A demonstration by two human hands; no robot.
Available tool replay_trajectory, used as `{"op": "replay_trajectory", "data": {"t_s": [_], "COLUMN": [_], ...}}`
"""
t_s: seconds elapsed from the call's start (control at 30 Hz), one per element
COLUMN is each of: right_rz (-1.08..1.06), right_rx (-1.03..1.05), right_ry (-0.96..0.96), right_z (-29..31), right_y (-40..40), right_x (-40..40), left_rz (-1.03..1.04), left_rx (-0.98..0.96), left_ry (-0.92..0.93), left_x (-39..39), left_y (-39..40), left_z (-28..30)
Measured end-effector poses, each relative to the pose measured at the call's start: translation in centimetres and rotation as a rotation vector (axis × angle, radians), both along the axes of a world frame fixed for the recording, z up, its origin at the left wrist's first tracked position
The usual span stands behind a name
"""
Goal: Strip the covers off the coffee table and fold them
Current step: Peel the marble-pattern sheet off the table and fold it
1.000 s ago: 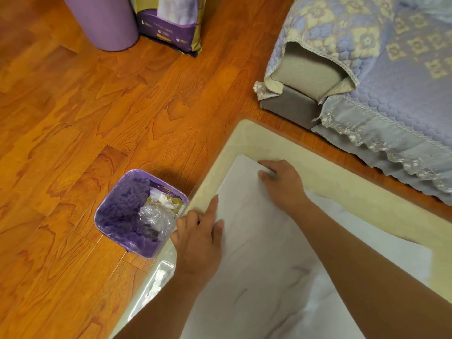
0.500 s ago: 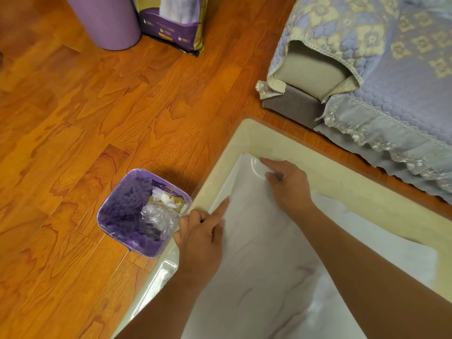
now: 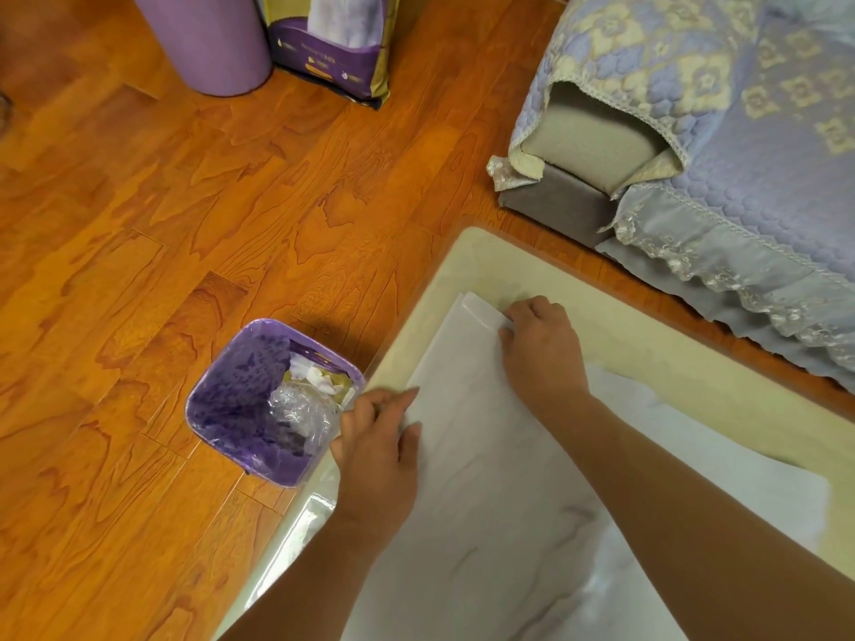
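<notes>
1. Left hand (image 3: 377, 448) is pinching the cover's (image 3: 486, 478) edge, thumb on top.
2. Cover is lying on the table (image 3: 624, 335); it looks thin, light and limp.
3. Right hand (image 3: 541, 347) is gripping the far corner, fingers curled; that corner looks best to lift.

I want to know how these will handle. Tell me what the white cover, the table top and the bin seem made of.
White cover: thin flexible sheet, matte, marble-print; probably vinyl or coated paper, since its corner curls up under the right hand.
Table top: hard, cream, slightly glossy; stone or lacquer, unclear.
Bin: purple, likely plastic, lined with a crinkly film bag.
</notes>
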State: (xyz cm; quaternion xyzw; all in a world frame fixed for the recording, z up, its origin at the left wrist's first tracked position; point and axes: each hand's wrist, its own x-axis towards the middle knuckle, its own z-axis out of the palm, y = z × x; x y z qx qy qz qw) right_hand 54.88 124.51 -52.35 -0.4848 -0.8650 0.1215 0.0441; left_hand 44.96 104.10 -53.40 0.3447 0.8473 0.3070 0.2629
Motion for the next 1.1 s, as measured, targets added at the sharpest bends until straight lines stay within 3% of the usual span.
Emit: {"op": "replay_trajectory", "data": {"t_s": [0.23,0.43,0.53,0.63,0.77,0.87,1.1], "right_rz": [0.016,-0.288,-0.336,-0.254,-0.102,-0.086,-0.105], "right_rx": [-0.014,-0.348,-0.444,-0.325,-0.004,0.056,0.038], "right_ry": [0.148,0.329,0.36,0.237,-0.015,-0.117,-0.041], "right_z": [-0.1,0.8,1.4,1.5,0.7,0.6,0.5], "right_y": [0.5,0.9,1.2,1.0,-0.2,-0.4,0.1], "right_x": [0.4,-0.1,-0.6,-1.1,-1.7,-2.0,-2.5], "left_rz": [-0.115,-0.004,0.018,-0.019,-0.053,-0.056,-0.061], "left_rx": [-0.037,-0.187,-0.27,-0.308,-0.316,-0.361,-0.335], "left_ry": [0.027,0.011,0.061,0.133,0.164,0.172,0.17], "left_x": [-0.2,1.0,0.7,0.2,0.4,0.7,0.0], "left_y": [-0.7,1.3,2.4,2.6,2.3,2.1,1.3], "left_z": [0.6,3.0,3.0,2.7,2.7,2.9,2.4]}}
